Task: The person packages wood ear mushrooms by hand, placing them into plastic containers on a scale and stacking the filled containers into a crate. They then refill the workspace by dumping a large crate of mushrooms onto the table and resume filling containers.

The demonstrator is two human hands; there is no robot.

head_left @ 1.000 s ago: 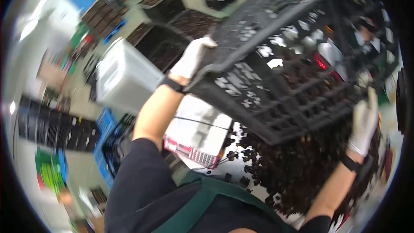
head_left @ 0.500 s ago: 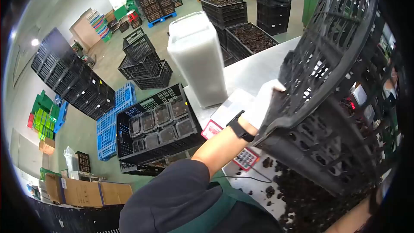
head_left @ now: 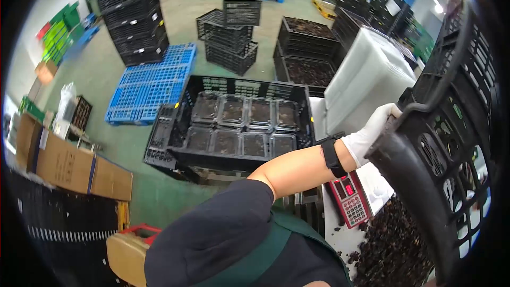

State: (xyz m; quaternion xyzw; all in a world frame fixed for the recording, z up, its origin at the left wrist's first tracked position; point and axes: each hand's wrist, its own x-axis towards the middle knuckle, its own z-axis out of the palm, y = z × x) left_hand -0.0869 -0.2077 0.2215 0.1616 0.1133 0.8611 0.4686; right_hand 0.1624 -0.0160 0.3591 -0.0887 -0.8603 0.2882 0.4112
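My left hand (head_left: pixel 372 132), in a white glove with a black band at the wrist, is closed on the rim of a black plastic crate (head_left: pixel 406 167). The crate stands tilted on its side at the right, over a pile of small dark brown pieces (head_left: pixel 396 244) on the white table. Below my left wrist sits a red scale (head_left: pixel 349 202) with a keypad and a lit display. My right hand is out of view.
Left of the table, a black crate (head_left: pixel 178 151) holds several clear lidded boxes (head_left: pixel 231 111). A stack of clear plastic containers (head_left: pixel 366 77) stands behind the scale. Blue pallets (head_left: pixel 151 85), stacked black crates (head_left: pixel 135 21) and a cardboard box (head_left: pixel 74 165) are on the floor.
The view has swung left, so the crate of clear boxes now sits nearer the middle. My left hand still grips the tilted crate. The right forearm has left the view.
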